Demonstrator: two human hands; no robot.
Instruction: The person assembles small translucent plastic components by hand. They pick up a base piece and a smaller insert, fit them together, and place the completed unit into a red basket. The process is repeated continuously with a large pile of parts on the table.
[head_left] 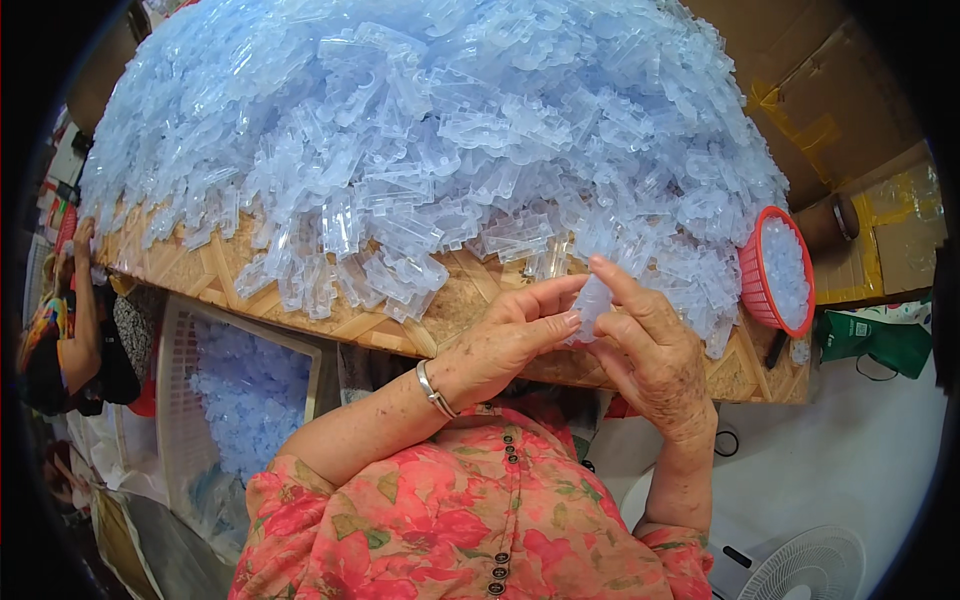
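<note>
Between my two hands, just over the table's near edge, is a small translucent bluish plastic piece [594, 303]. My left hand [520, 322], with a metal bangle at its wrist, pinches the piece from the left between thumb and fingers. From the right, my right hand [645, 345] grips the same piece, its fingers bent around it and the index finger raised at the top edge. A huge heap of similar clear plastic pieces [440, 140] covers most of the table. Several loose ones lie just beyond my hands.
The wooden-patterned table [390, 335] ends near my body. A red basket [750, 275] of pieces stands at its right end. A white crate [178, 400] with more pieces sits below left. Cardboard boxes [850, 110], a green bag [880, 340] and a fan [805, 570] are right. Another person [75, 330] is far left.
</note>
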